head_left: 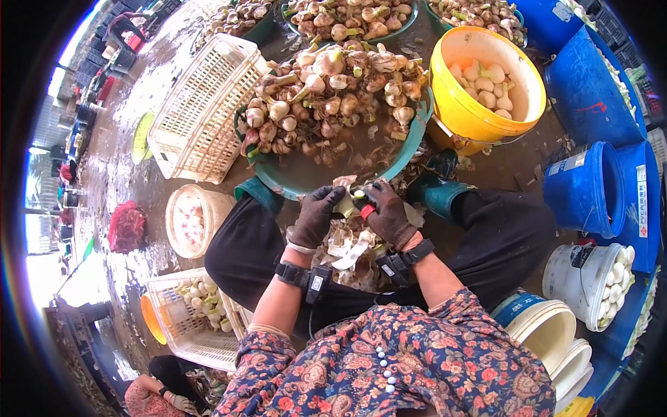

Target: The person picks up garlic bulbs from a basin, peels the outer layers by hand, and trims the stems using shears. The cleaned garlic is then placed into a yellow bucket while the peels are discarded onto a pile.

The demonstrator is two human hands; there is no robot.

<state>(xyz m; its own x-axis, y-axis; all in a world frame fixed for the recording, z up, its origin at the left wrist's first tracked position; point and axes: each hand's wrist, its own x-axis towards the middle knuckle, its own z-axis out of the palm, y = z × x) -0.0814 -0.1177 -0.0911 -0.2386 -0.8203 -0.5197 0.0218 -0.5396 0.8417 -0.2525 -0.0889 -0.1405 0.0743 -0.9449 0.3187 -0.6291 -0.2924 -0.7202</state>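
Observation:
My left hand (318, 212), in a dark glove, is closed around a garlic bulb (345, 201) with a pale green stem and loose skin. Close beside it, my gloved right hand (389, 214) grips a small red-handled tool (367, 210); its working end is hidden at the bulb. Both hands are over my lap, just in front of the near rim of a green tub (278, 186). Unpeeled, dirty garlic bulbs (330, 97) are heaped in that tub. Peeled-off garlic skins (353, 249) lie in a pile below my hands.
A yellow bucket (445, 90) with peeled bulbs stands right of the tub. White crates (208, 104) and a white bucket (201, 221) are at left. Blue buckets (580, 191) and a bucket of clean garlic (573, 278) line the right. Another person's gloved hand (182, 403) shows at lower left.

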